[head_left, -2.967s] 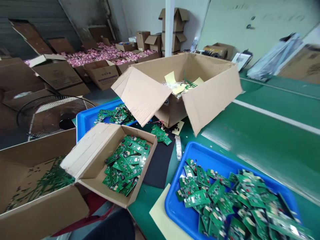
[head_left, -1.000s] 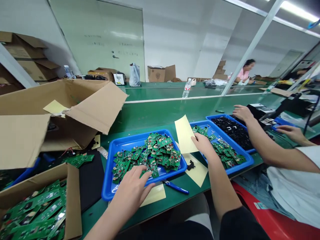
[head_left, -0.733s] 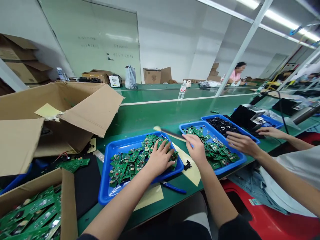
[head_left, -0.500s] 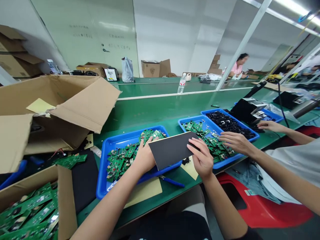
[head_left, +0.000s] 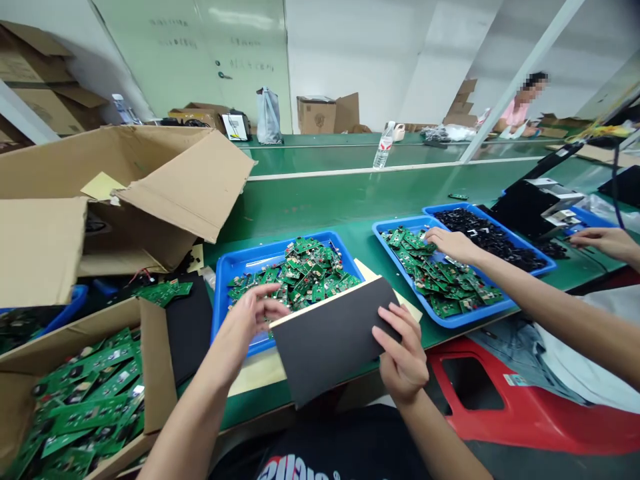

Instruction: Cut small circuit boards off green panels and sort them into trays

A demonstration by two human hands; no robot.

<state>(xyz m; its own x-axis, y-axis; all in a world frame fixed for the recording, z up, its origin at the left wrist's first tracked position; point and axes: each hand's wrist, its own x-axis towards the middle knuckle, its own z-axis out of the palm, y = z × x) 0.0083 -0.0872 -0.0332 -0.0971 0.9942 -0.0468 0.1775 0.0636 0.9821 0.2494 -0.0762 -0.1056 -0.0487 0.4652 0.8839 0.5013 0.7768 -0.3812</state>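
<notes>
My right hand [head_left: 404,350] grips the right end of a black sheet [head_left: 327,343] with a pale yellow edge, fingers on its dark face, thumb hidden behind. The sheet is tilted over the table's front edge. Beside its left corner, my left hand [head_left: 245,320] is open with fingers apart and bent, over the front left of a blue tray [head_left: 240,267]. Small green circuit boards [head_left: 313,273] are heaped in that tray. Pale yellow paper [head_left: 260,371] lies in front of the tray, partly behind the sheet.
To the left stand a carton of green boards [head_left: 95,400] and a large open carton [head_left: 185,180]. At right, a co-worker's hand [head_left: 453,245] reaches into a second blue tray [head_left: 453,321]; beyond is a tray of black parts [head_left: 480,230]. A red stool [head_left: 525,413] stands below.
My left hand has moved left and toward me, off the boards. The sheet has come nearer and lower in my right hand. The co-worker's hand has moved over the second tray. The view has shifted.
</notes>
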